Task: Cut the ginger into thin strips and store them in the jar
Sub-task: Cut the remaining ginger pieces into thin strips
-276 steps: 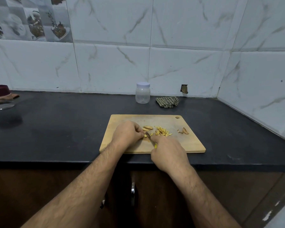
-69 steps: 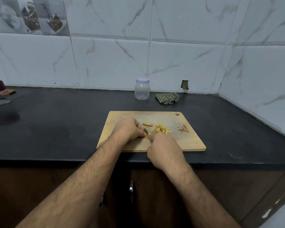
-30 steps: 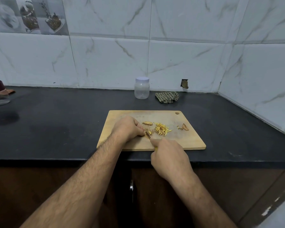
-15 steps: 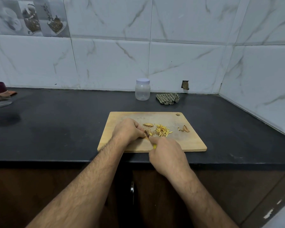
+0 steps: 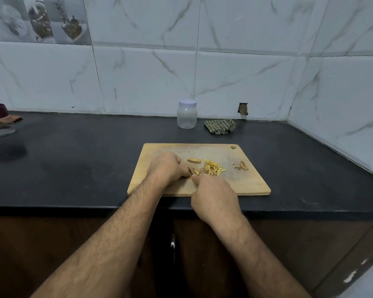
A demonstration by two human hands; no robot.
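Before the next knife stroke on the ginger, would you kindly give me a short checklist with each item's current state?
1. Left hand pins ginger on the rectangular wooden cutting board: ok.
2. Right hand grips the knife: ok; blade mostly hidden.
3. Left fingertips away from blade: cannot tell.
4. Pile of yellow ginger strips beside the cut: ok.
5. Clear plastic jar with white lid open for storing: not ok, lid on.
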